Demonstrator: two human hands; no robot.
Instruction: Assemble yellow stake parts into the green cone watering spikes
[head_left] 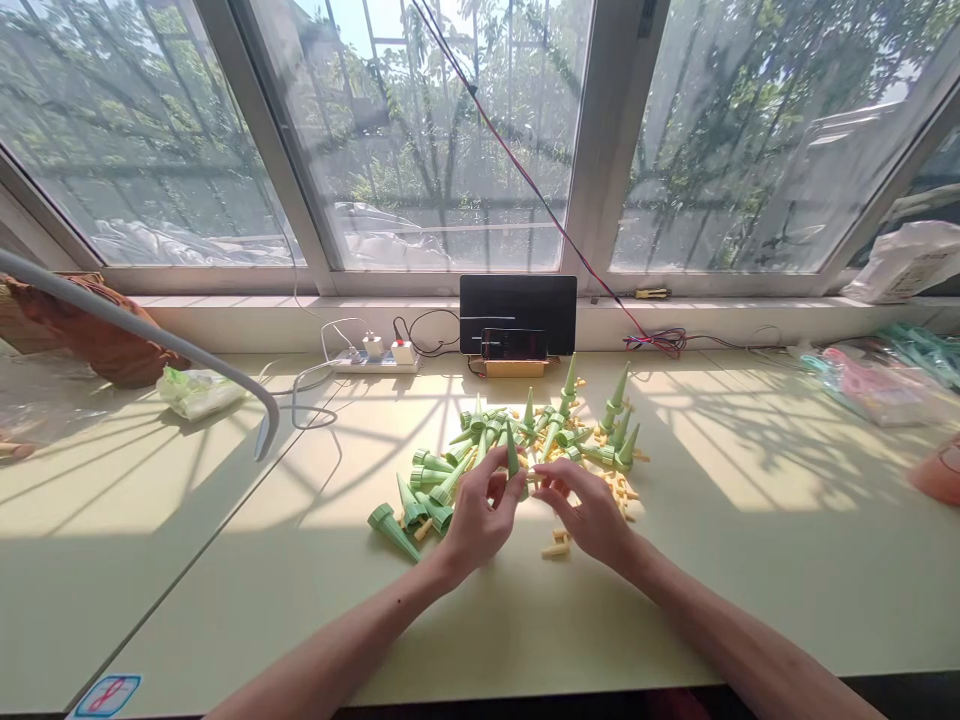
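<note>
My left hand [484, 508] is closed around a green plastic cone-shaped spike [513, 452], its point upward. Close beside it, my right hand [583, 500] pinches a small yellow peg-like piece [534, 475] against the spike's side; whether it sits in the spike is hidden by my fingers. Behind both hands spreads a pile of green spikes [480, 425], several of them with yellow pieces sticking out. Loose yellow pieces [621, 492] lie to the right of the pile, and a few more yellow pieces [556, 550] rest nearer to me.
A dark tablet [517, 300] and a phone [514, 345] stand at the back by the window. A power strip [375, 362] with cables lies left of them. A grey curved bar [187, 350] reaches in from the left. Plastic bags [870, 385] lie at the right.
</note>
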